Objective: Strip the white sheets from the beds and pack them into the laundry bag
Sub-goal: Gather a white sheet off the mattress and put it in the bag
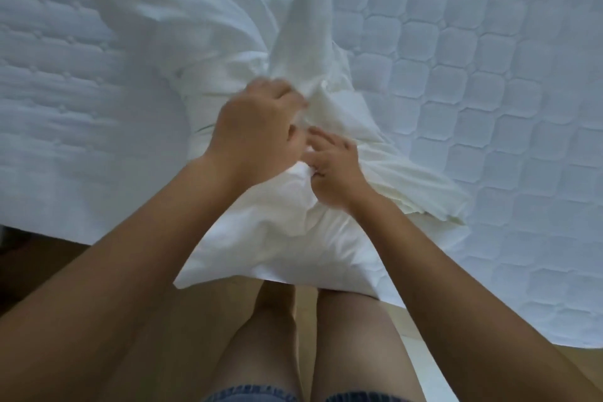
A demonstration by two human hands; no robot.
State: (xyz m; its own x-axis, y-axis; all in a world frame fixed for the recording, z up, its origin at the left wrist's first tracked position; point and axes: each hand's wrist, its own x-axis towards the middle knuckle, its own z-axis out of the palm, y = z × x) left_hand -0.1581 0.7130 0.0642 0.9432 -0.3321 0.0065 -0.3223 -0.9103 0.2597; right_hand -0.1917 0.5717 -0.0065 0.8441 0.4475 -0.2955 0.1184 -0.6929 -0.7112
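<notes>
Bare forearms (130,254) cross the mattress's (473,108) near edge. The left hand (257,127) clutches the white sheet (195,10) and the right hand (336,170) pinches a fold. The sheet is crumpled, bunched into a twisted ridge.

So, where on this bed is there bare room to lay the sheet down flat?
Two bare patches of mattress: a wide one right of the sheet, out to the picture's edge, and one left of it, down to the bed's near edge. The middle is crowded: the left hand and right hand grip the bunched sheet there.
</notes>
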